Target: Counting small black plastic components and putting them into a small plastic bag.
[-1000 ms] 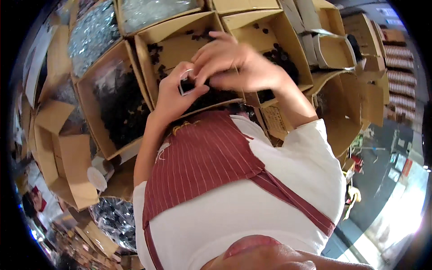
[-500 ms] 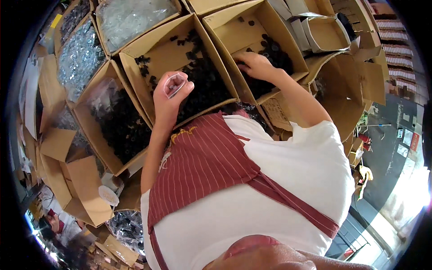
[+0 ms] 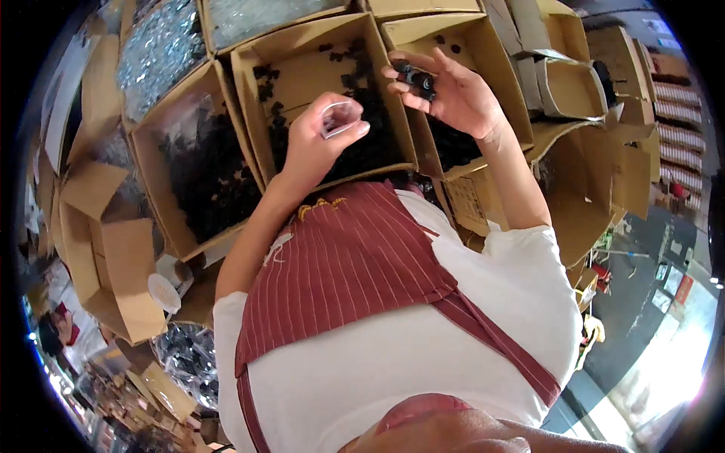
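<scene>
My left hand [image 3: 321, 140] is curled round a small clear plastic bag [image 3: 339, 118], its mouth held wide and facing up. Below that hand is an open cardboard box [image 3: 294, 79] with many small black parts heaped in it. Several small black parts [image 3: 414, 80] rest on the bent fingers of my right hand [image 3: 462, 97], which is turned palm up. This hand is above a second cardboard box [image 3: 468, 38], to the right, where more black parts [image 3: 453, 143] lie at the bottom.
Left of these stands a box of black parts and clear bags [image 3: 204, 166]. Farther back are boxes of shiny clear pieces [image 3: 162, 57]. Cartons with raised flaps [image 3: 578, 174] stand to the right, and loose flaps [image 3: 128, 249] jut out at the left.
My right hand has come up out of the right box and turned over, bringing several small black parts with it. My left hand still holds the clear bag.
</scene>
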Demonstrator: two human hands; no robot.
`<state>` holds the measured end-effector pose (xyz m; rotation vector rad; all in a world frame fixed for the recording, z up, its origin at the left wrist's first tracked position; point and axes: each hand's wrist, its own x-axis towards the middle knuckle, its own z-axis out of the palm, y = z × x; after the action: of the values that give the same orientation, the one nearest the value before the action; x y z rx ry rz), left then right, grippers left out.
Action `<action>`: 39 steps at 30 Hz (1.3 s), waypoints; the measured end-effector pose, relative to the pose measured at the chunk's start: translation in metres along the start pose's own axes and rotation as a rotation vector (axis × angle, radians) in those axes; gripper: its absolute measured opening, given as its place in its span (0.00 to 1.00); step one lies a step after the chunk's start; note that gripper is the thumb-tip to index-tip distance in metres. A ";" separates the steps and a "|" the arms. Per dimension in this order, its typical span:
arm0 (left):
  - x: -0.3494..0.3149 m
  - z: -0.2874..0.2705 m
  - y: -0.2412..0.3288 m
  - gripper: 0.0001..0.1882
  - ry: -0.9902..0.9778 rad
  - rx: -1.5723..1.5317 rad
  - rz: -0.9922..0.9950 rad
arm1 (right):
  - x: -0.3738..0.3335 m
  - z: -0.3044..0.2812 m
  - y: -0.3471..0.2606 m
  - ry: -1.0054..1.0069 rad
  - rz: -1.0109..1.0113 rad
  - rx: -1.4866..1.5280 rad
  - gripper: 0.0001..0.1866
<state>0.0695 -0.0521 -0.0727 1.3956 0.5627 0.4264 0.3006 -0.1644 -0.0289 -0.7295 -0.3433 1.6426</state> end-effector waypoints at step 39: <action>-0.007 0.000 0.000 0.17 -0.011 -0.063 0.181 | 0.047 0.094 0.023 -0.216 -0.077 -0.419 0.23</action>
<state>0.0640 -0.0562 -0.0715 1.3921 0.4124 0.5769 0.2211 -0.1082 0.0159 -0.8372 -0.8785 1.5965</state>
